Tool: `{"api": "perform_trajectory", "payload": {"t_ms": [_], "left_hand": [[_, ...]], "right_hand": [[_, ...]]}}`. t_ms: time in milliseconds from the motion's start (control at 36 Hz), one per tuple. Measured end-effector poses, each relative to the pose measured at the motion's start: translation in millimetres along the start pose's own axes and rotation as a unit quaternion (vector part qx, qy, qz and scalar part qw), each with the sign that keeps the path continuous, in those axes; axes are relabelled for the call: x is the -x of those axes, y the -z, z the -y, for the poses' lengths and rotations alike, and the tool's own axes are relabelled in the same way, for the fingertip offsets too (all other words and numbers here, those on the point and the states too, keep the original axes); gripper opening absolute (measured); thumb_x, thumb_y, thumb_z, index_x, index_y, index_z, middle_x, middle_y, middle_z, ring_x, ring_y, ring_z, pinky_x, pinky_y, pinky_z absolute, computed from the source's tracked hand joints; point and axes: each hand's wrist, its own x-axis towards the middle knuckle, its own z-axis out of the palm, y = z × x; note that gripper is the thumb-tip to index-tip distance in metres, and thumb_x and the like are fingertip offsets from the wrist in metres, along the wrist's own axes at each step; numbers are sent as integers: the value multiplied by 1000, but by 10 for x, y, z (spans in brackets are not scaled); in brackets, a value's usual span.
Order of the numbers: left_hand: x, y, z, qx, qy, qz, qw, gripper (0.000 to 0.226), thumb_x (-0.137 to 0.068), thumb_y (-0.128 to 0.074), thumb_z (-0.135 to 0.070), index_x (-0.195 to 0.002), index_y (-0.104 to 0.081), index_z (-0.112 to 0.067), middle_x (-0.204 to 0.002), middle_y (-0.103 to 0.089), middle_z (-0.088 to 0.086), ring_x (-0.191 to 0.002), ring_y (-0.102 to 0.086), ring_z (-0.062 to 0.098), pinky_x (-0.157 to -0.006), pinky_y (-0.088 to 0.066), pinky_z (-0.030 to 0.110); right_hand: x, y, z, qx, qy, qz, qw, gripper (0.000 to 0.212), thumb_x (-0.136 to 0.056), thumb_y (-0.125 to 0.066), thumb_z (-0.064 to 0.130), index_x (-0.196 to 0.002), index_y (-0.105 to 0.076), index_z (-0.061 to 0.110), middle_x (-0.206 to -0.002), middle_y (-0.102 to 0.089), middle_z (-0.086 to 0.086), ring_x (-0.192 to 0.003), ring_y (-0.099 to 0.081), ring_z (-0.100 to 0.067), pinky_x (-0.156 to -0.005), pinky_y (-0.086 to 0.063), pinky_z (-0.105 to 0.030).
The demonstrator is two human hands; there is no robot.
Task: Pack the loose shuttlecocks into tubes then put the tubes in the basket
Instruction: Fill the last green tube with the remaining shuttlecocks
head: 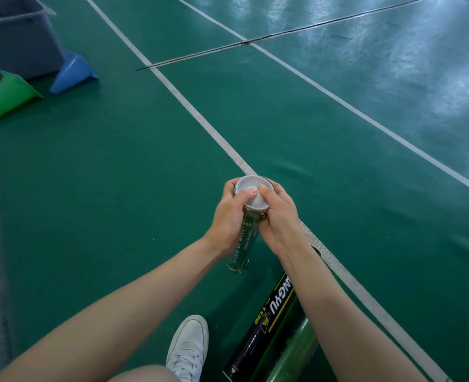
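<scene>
A dark green shuttlecock tube [244,244] stands upright on the court floor in the middle of the view. A white lid [251,190] sits on its top end. My left hand [229,213] grips the tube's upper part from the left, its thumb lying on the lid. From the right, my right hand [279,216] wraps the same upper part, thumb pressing on the lid too. A black tube [266,326] and a green tube [296,354] lie on the floor under my right forearm. The grey basket [15,40] stands at the far left. No loose shuttlecock shows.
A green cone [8,96] and a blue cone [73,73] lie on their sides beside the basket. White court lines cross the green floor. My white shoe [188,348] is at the bottom. A thin dark rod [255,40] lies across the far court.
</scene>
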Motion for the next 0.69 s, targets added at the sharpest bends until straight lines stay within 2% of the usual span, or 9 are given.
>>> {"api": "perform_trajectory", "payload": {"t_ms": [139,250,333,417,500,583,694], "left_hand": [[27,-18,-80,-20,16,16,1000,17,-95,-47,-8,-112,-46,-9,-85,-61,8,-65,-62,13,-56,-51,21],[-18,43,-213,-188,15,31,982,21,-96,-47,-15,-118,-48,-14,-96,-60,3,-75,-58,9,-59,-45,16],[5,45,-355,-290,63,49,954,26,-98,-47,-23,-124,-47,-20,-97,-59,-3,-81,-54,10,-69,-43,29],[79,16,-479,-337,101,65,934,25,-98,-48,-25,-123,-47,-25,-105,-57,-5,-92,-53,10,-74,-49,40],[131,-57,-565,-365,109,79,921,28,-99,-47,-24,-127,-44,-26,-112,-55,-5,-94,-55,10,-78,-53,46],[167,-122,-559,-346,115,85,927,28,-99,-47,-23,-127,-44,-27,-113,-55,-5,-94,-58,15,-84,-53,53],[118,-110,-492,-291,120,91,945,23,-98,-50,-21,-120,-48,-28,-114,-56,-2,-95,-60,20,-83,-54,53]], "right_hand": [[-28,-14,13,42,-1,-10,999,10,-99,-48,8,-100,-56,13,-92,-66,-8,-68,-66,-13,-58,-54,-24],[-47,13,82,155,9,21,988,12,-101,-45,15,-100,-57,18,-91,-66,-2,-69,-63,-8,-56,-51,-19],[-64,56,175,277,19,45,960,13,-101,-45,19,-105,-57,18,-96,-65,-1,-76,-58,-8,-61,-46,-20],[2,91,267,348,-2,63,936,19,-101,-46,23,-115,-58,18,-102,-64,1,-81,-56,-7,-68,-41,-25],[85,120,373,345,-51,88,933,23,-100,-50,26,-120,-58,20,-100,-65,4,-87,-58,-8,-78,-48,-35],[71,176,446,324,-87,98,937,21,-98,-54,25,-118,-60,20,-104,-65,1,-96,-60,-15,-93,-50,-51],[-25,244,442,295,-106,89,945,20,-96,-56,26,-116,-61,22,-106,-64,-2,-102,-59,-23,-94,-48,-58]]}}
